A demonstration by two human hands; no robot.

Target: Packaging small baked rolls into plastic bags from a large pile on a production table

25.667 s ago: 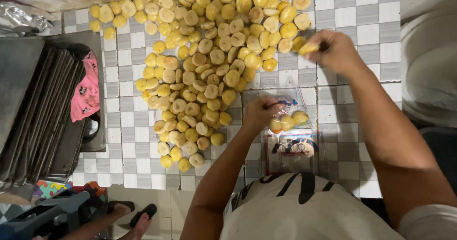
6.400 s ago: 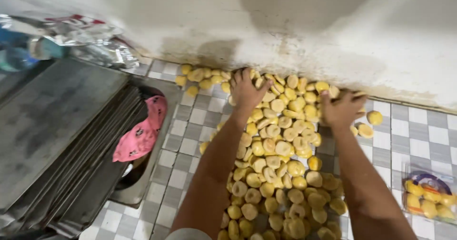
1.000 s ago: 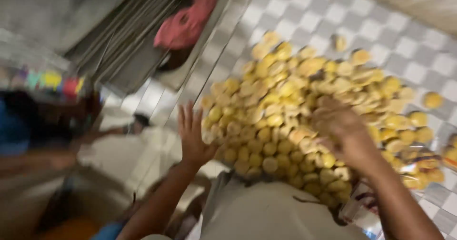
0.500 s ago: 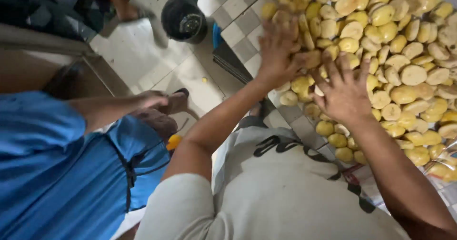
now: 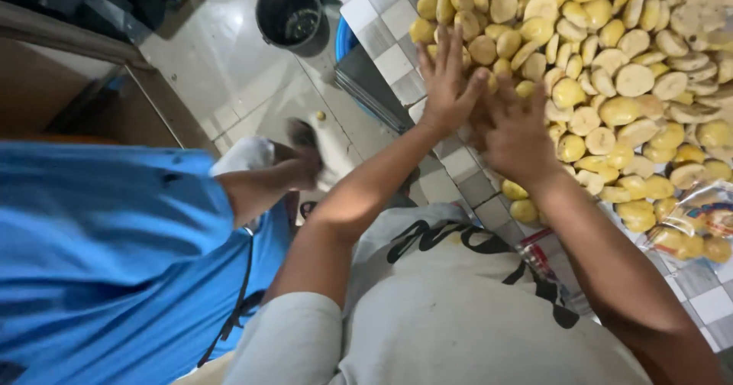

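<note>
Yellow fruit pieces (image 5: 603, 72), pale, rounded and halved, lie heaped across a grey-and-white checkered tile counter (image 5: 397, 60), and both of the person's hands rest on the near edge of that heap. Left hand (image 5: 447, 87): flat, fingers spread and pointing away from the body, palm down on the pieces at the counter's corner. Right hand (image 5: 519, 129): likewise flat and spread, just beside the left, the two touching or nearly so at the thumbs. Neither hand pinches or closes on a single piece.

Judgement on handling: gathering loose pieces of this kind is best done with both palms low and fingers together rather than splayed, sweeping inward from the counter edge, since pieces at the corner sit close to the drop and could roll off.

Appearance of the pieces: smooth, moist-looking surfaces, colour from cream to deep yellow, shapes from ovals to flat cut slices, stacked loosely rather than in one layer. Several strays (image 5: 523, 202) lie near the right forearm.

Surroundings: a clear plastic bag holding more yellow pieces (image 5: 691, 221) sits on the counter to the right. A black round bucket (image 5: 292, 14) stands on the pale tiled floor beyond the counter's edge. A second person in a blue shirt (image 5: 107, 247) crouches to the left, one arm reaching toward the floor.
</note>
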